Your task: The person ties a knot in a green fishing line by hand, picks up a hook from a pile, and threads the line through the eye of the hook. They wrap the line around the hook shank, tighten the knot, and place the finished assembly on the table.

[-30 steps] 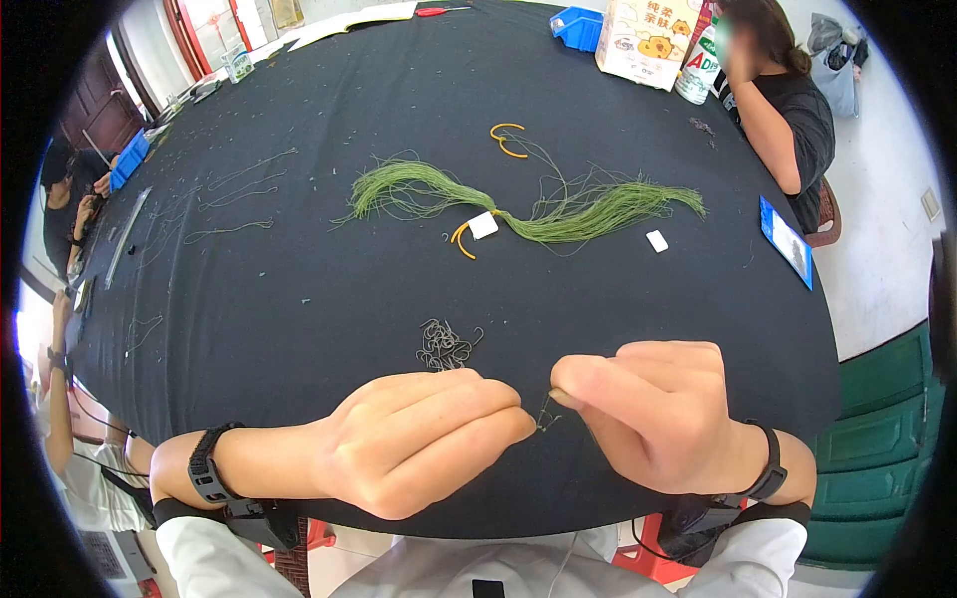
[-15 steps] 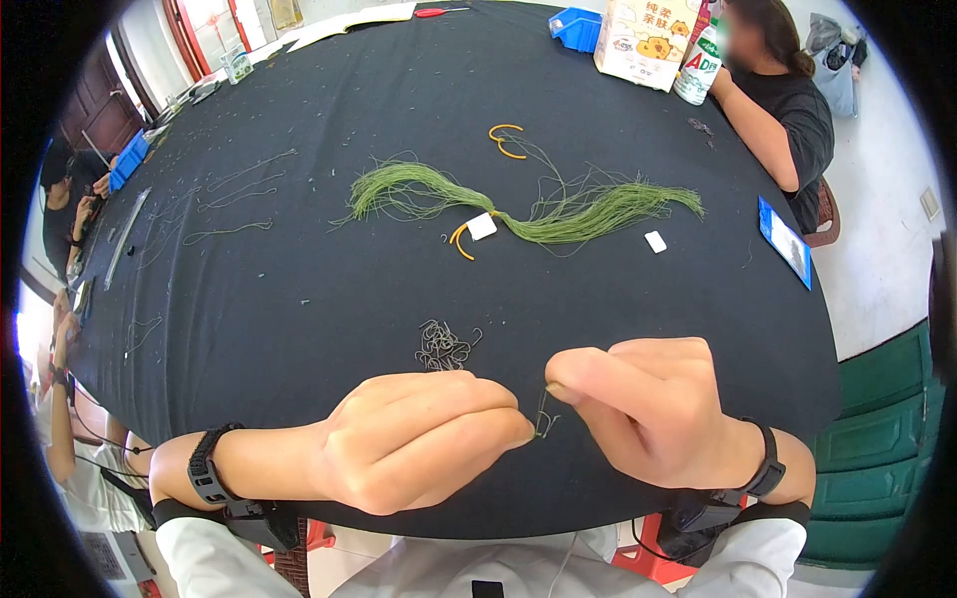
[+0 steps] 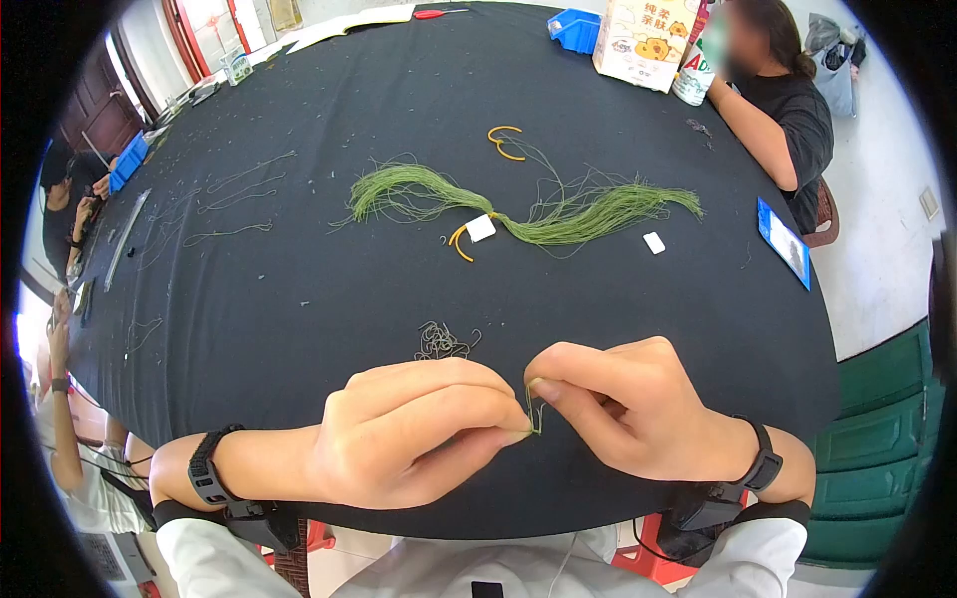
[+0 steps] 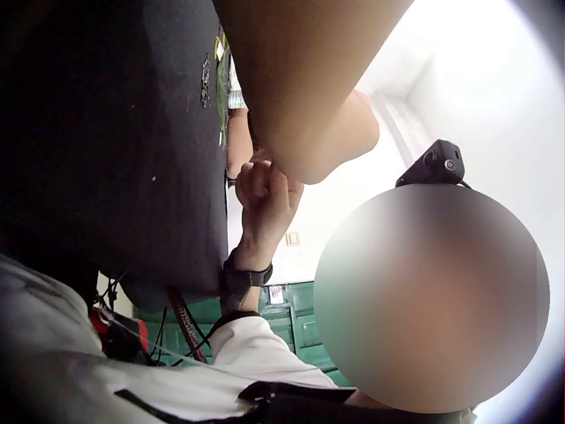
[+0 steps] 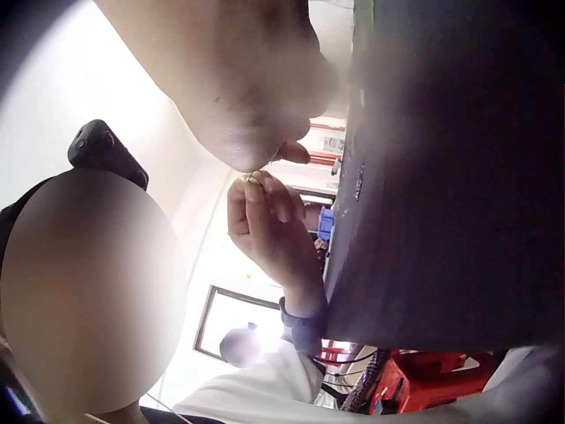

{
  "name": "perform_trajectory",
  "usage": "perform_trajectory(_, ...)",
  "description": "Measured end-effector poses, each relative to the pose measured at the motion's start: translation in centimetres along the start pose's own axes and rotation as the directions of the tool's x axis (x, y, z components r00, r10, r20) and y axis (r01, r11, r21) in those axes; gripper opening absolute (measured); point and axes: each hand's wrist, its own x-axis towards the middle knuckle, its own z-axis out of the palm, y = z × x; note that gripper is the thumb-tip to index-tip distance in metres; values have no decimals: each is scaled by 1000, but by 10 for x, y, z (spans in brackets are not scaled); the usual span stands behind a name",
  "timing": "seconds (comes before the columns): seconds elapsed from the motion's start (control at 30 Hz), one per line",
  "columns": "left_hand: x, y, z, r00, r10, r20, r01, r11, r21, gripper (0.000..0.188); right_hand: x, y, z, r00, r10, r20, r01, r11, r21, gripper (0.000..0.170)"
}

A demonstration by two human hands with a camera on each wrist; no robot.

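Thumb and fingertips of my left hand pinch a small fish hook, largely hidden by the fingers, with thin green fishing line at it. My right hand, just to the right, pinches the line a little higher between thumb and forefinger. The short stretch of line runs between the two sets of fingertips, above the black tablecloth. Behind my left hand lies a pile of dark fish hooks, partly covered by it. In the right wrist view the fingertips of both hands almost meet.
A long bundle of green line, tied at its middle, lies across the table. Near it are yellow rings and a white tag. Cut lengths of line lie left. A blue packet rests at the right edge; another person sits beyond.
My right hand has shifted left and down, closer to my left hand, with the line still in its fingers. The left hand has tilted slightly and stays in about the same place.
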Motion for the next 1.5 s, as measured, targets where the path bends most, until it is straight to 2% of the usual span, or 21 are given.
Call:
perform_trajectory(0.57,3,6,-5,981,-170,92,177,981,-83,16,1,0,-2,1000,15,-23,-15,1000,-2,6)
perform_trajectory(0.8,3,6,-5,968,-222,119,236,964,-126,15,1,1,-2,998,-30,-49,30,1000,-7,6)
perform_trajectory(1.07,3,5,-5,963,-225,151,247,958,-147,16,1,-1,-5,999,-3,-47,4,1000,10,8)
perform_trajectory(1.27,3,3,-5,965,-201,168,220,970,-104,16,2,0,-8,995,-47,-88,46,999,-21,8)
perform_trajectory(1.5,3,2,-4,971,-165,176,182,980,-86,17,3,5,-8,985,-122,-123,128,991,46,7)
